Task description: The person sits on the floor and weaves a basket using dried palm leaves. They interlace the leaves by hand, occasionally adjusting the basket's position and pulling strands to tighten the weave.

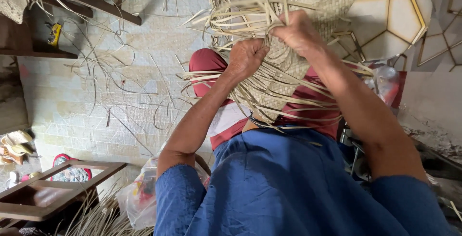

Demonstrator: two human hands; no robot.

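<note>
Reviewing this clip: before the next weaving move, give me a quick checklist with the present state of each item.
1. Left hand closed on loose straw strips: ok.
2. Right hand gripping strands at the woven mat edge: ok.
3. Mat supported over the lap: ok.
4. Loose strips untangled: not ok, they splay and cross in all directions.
5. Which strand each hand has singled out: cannot tell, fingers cover them.
6. Spare straw within reach: ok, strands scattered on the tiled floor.
</note>
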